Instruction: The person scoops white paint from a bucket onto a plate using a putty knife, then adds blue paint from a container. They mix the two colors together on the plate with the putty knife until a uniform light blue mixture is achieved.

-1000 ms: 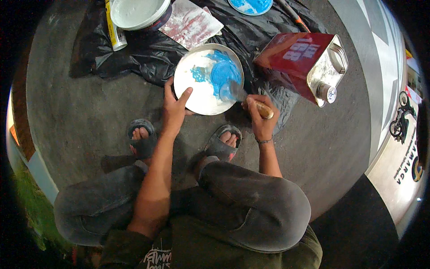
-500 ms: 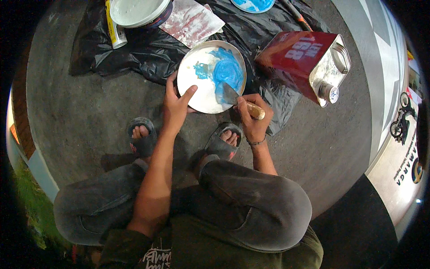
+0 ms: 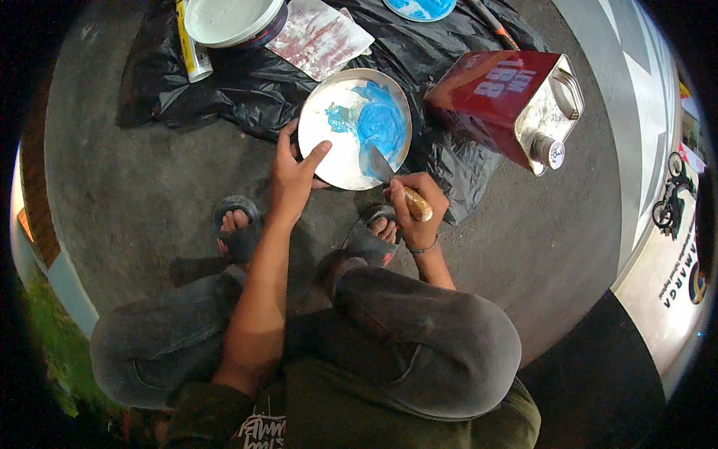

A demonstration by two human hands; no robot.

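Observation:
My left hand (image 3: 297, 170) grips a round, shallow white lid (image 3: 325, 153) by its left rim, thumb on the top face and fingers underneath. Bright blue paste (image 3: 383, 123) is smeared over the lid's right half, with a smaller blue patch left of it. Closed around a wooden handle, my right hand (image 3: 421, 209) holds a putty knife (image 3: 380, 163). Its metal blade rests in the lower edge of the blue paste, near the lid's lower right rim. The fingers under the lid are mostly hidden.
A dark red metal can (image 3: 490, 97) lies right of the lid on a black plastic sheet (image 3: 232, 93). Beyond sit a white tub (image 3: 232, 22), a stained sheet (image 3: 318, 37), a yellow-and-white tube (image 3: 193, 52) and another blue-smeared lid (image 3: 420, 7). My sandalled feet are below the lid.
My right hand has drawn the putty knife slightly down and to the left, toward the lid's lower rim. The left hand and lid have barely moved.

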